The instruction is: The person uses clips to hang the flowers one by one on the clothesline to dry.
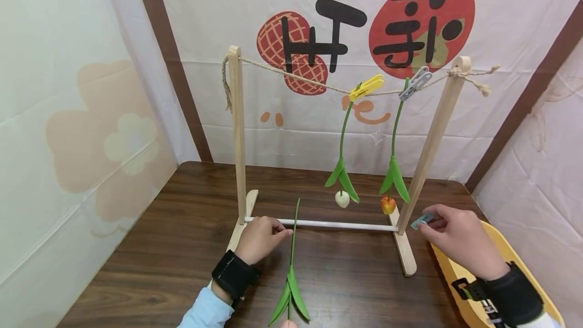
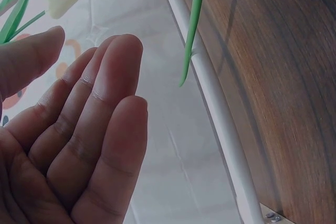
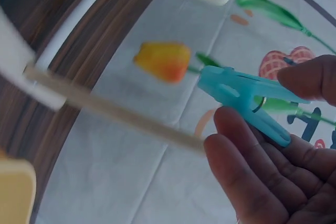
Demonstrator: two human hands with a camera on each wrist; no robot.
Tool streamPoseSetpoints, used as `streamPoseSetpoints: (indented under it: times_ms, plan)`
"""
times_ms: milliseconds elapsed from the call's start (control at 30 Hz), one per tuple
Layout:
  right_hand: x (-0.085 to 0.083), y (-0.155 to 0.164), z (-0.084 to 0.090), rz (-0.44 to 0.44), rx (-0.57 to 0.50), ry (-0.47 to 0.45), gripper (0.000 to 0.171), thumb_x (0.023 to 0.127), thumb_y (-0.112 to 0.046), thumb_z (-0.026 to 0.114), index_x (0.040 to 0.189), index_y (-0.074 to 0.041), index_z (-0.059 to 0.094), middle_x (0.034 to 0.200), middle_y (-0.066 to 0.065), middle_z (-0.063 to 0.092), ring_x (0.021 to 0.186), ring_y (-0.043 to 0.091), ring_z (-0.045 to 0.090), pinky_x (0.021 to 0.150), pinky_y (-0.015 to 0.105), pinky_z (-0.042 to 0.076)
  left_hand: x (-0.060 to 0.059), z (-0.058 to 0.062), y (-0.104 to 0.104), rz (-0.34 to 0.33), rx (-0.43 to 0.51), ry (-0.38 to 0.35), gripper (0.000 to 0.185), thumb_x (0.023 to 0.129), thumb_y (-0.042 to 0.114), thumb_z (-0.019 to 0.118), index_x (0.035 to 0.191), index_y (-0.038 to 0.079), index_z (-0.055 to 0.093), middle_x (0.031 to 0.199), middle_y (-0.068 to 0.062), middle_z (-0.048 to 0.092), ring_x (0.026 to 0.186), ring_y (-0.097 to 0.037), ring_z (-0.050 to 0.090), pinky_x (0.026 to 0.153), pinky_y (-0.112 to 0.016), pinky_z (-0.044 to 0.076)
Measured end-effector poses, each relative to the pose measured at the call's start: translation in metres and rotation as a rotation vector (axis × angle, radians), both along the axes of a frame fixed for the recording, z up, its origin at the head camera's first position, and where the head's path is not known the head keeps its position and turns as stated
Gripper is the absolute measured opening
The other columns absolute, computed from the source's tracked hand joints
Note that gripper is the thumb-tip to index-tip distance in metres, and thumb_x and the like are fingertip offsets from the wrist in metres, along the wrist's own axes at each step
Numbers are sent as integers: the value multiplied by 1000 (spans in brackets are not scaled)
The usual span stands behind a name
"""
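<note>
My right hand (image 1: 466, 239) pinches a light blue clothespin (image 3: 236, 95) between thumb and fingers, right of the rack's right post. The left hand (image 1: 260, 239) holds nothing; its fingers are loosely bent beside the green stem of an artificial tulip (image 1: 293, 247). That tulip lies on the table, its pinkish bloom cut off by the bottom edge of the head view. On the rope (image 1: 296, 76) hang a white tulip (image 1: 342, 199) under a yellow clothespin (image 1: 366, 87) and an orange-yellow tulip (image 1: 388, 205) under a grey clothespin (image 1: 415, 83), both blooms down.
The wooden rack has a left post (image 1: 238, 135), a right post (image 1: 434, 140) and a white crossbar (image 1: 339, 224) low between its feet. A yellow bin (image 1: 505, 244) stands at the right, under my right forearm. Behind the brown table (image 1: 182, 201) hangs a printed cloth (image 1: 200, 24).
</note>
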State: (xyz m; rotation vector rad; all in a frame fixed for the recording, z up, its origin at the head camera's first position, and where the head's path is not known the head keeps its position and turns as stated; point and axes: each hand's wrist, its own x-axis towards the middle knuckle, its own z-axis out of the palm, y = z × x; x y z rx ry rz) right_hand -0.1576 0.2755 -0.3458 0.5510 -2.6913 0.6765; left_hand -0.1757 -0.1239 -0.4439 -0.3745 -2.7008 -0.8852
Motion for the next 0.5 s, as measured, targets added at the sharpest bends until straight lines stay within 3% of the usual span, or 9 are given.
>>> streamPoseSetpoints:
  times_ms: [200, 500]
  plan:
    - [1, -22, -15, 39, -69, -34, 13, 81, -9, 77, 90, -4, 70, 76, -4, 67, 65, 7, 64, 56, 24, 51, 0, 1, 0, 6, 12, -14, 17, 86, 30, 75, 74, 18, 74, 61, 13, 57, 50, -4, 45, 49, -24, 38]
    - [-1, -53, -42, 145, -217, -180, 8, 85, -11, 75, 90, -10, 70, 78, -7, 68, 69, 3, 65, 60, 23, 52, -2, 1, 0, 5, 6, -29, 20, 87, 33, 74, 73, 17, 74, 61, 13, 56, 51, -4, 44, 49, -24, 38]
